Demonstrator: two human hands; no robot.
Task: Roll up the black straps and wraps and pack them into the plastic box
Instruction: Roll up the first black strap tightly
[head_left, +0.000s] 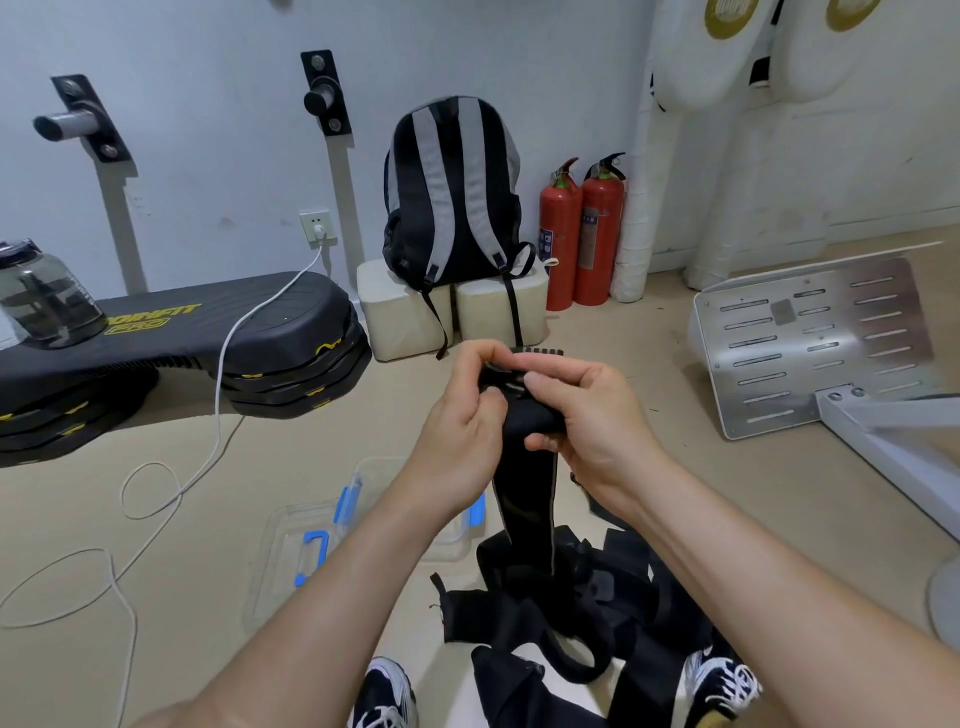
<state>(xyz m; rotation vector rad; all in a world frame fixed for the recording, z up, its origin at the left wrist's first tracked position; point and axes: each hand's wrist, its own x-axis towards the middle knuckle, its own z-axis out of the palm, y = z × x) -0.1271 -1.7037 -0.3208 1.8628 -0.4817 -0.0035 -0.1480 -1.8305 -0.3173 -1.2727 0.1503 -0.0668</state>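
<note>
Black wrap (525, 467) hangs from both hands, held up above the floor (208, 467). At its upper end the left hand (467, 410) pinches it with curled fingers, and the right hand (582, 415) grips the rolled part. Its lower end reaches down to the pile of black straps (597, 613) between the shoes. Just left of the pile, the clear plastic box (311, 540) with blue clips lies on the floor.
</note>
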